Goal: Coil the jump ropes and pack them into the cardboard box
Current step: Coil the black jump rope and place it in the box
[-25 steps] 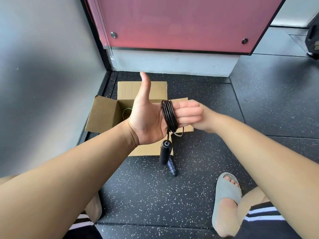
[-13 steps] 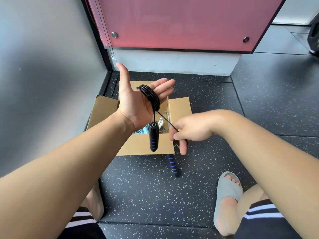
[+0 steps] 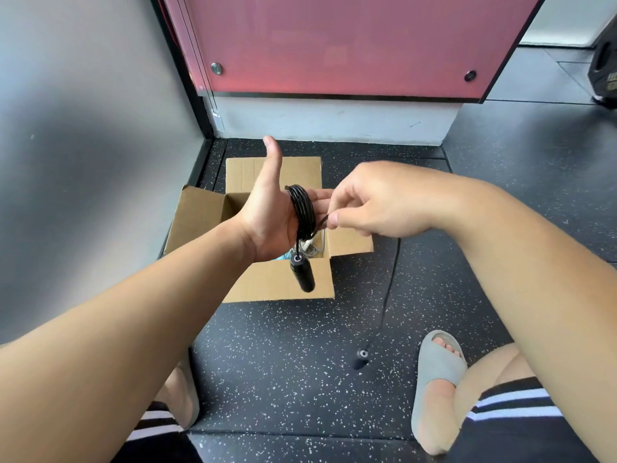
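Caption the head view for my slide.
Black jump rope coiled round the left hand above a brown cardboard box; the right hand pinches its trailing cord.

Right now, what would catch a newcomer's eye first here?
The black jump rope is coiled round the fingers of the flat left hand at centre, with one handle dangling below. The right hand pinches the loose strand, and the other handle hangs at lower right. Beneath them stands the open cardboard box.

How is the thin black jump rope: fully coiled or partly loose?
Partly loose. The jump rope loops round the left hand, but one strand drops from the pinching right hand to a black handle near the floor.
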